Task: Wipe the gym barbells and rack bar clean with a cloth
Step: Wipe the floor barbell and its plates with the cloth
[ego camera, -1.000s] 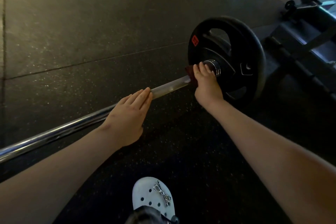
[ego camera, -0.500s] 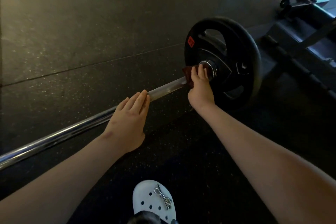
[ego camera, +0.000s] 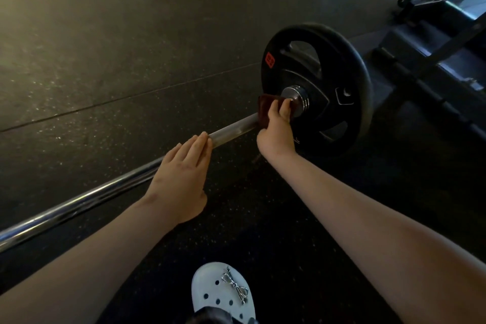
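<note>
The long chrome steel barbell (ego camera: 79,202) lies on the dark rubber floor (ego camera: 131,34), from near left to far right. It is judged heavy, rigid and slippery, best held at the bare shaft. The left hand (ego camera: 181,179) is laid flat on it, fingers straight; the right hand (ego camera: 276,137) is curled round the dark red cloth (ego camera: 264,113) beside the black round weight plate (ego camera: 349,66). One of each is counted.

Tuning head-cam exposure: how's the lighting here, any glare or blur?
Head view: dim overall, warm light pooling on the floor upper left; bright glare streaks run along the bar; the plate is near black against the dark floor; the dark red cloth in the right hand reads soft, edges unclear.
</note>
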